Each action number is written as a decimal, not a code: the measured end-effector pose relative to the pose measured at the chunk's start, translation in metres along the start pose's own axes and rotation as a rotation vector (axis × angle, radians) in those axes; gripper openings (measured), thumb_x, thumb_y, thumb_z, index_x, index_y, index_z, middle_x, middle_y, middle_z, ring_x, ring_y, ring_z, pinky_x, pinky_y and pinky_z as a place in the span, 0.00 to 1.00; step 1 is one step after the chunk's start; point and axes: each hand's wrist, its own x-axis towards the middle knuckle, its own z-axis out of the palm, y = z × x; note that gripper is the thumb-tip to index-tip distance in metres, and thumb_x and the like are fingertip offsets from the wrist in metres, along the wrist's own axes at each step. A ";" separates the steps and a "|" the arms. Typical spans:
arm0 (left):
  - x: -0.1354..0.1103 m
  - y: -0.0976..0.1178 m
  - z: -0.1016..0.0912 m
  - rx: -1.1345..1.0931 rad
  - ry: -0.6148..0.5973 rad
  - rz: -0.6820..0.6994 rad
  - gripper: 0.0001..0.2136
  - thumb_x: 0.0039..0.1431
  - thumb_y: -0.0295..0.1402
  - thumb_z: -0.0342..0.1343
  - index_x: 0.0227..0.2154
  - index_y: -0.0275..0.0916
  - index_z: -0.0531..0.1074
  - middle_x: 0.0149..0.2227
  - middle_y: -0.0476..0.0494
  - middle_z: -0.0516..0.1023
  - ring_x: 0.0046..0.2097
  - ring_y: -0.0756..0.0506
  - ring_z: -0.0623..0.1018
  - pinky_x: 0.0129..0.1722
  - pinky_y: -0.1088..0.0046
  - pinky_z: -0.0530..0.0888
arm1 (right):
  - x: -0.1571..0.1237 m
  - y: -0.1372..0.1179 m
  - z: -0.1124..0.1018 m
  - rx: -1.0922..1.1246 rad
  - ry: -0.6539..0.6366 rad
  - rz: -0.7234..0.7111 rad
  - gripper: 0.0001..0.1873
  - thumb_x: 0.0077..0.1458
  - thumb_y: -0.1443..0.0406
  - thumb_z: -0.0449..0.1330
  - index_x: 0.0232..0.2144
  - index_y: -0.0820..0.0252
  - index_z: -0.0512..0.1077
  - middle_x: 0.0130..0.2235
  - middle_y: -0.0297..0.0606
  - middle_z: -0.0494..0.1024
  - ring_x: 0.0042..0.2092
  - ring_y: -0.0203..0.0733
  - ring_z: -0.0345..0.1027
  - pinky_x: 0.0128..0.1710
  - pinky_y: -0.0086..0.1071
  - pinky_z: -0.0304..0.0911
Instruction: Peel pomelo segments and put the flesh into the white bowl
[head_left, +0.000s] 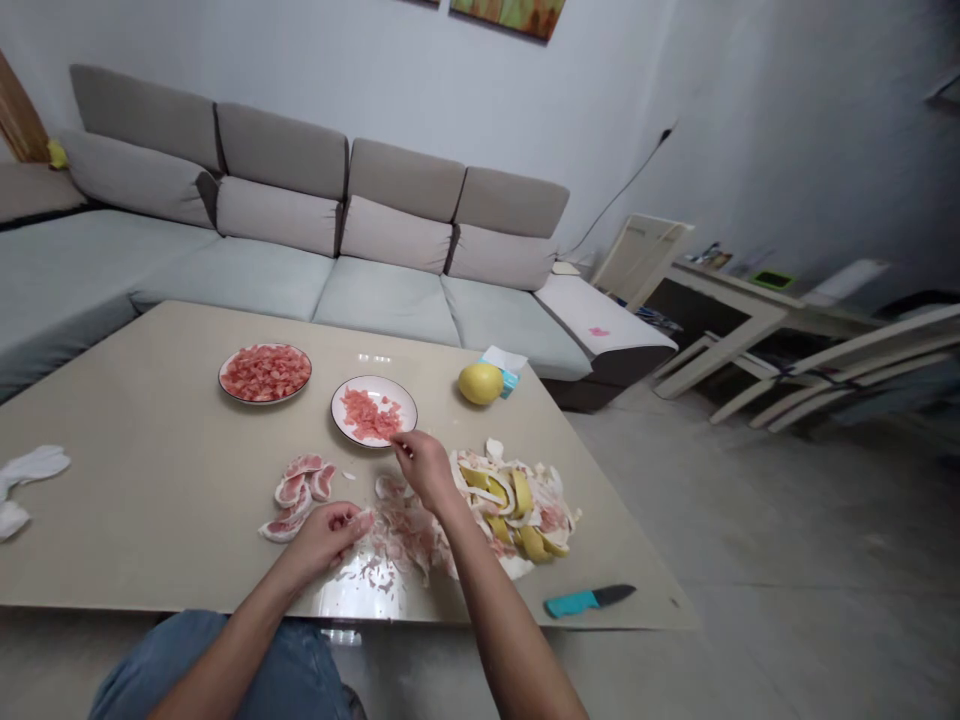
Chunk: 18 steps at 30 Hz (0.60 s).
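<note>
Full plate (259, 402): toward the desk's (165, 470) far edge, heaped with pulp (266, 372), seemingly out of the way.
Segments (291, 490): beside the left hand (328, 538), likely for easy reach.
Left hand: toward the near edge, fingers bent; cannot tell if they grasp a scrap.
Small plate (403, 402): between far and near edges, some pulp inside.
Right hand (424, 468): fingers bunched at that plate's near rim; any morsel is hidden.
Fruit (480, 383): near the far right corner, whole.
Peels (523, 495): toward the right edge, perhaps piled apart from the pulp.
Knife (595, 599): near right corner, blade pointing away from the hands.
</note>
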 end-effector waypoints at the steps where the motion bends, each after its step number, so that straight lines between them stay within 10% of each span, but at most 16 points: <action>1: 0.002 -0.002 0.000 -0.021 0.022 -0.003 0.23 0.48 0.55 0.57 0.23 0.36 0.66 0.16 0.58 0.58 0.17 0.56 0.56 0.16 0.80 0.52 | 0.012 0.004 0.003 -0.012 0.010 0.009 0.13 0.56 0.70 0.55 0.38 0.57 0.78 0.40 0.42 0.80 0.40 0.44 0.71 0.42 0.32 0.61; 9: 0.009 -0.005 -0.002 -0.093 0.162 -0.028 0.25 0.43 0.53 0.62 0.33 0.33 0.73 0.16 0.58 0.60 0.16 0.55 0.58 0.14 0.81 0.55 | 0.040 0.013 0.016 0.024 0.038 0.070 0.13 0.54 0.72 0.55 0.38 0.60 0.78 0.41 0.46 0.79 0.43 0.49 0.71 0.43 0.35 0.60; 18: 0.011 -0.011 -0.002 -0.105 0.178 0.011 0.22 0.45 0.51 0.61 0.31 0.34 0.72 0.15 0.58 0.61 0.15 0.56 0.59 0.15 0.81 0.55 | -0.081 -0.023 0.024 0.455 -0.089 0.168 0.11 0.56 0.61 0.58 0.38 0.60 0.76 0.34 0.38 0.80 0.32 0.39 0.72 0.31 0.29 0.66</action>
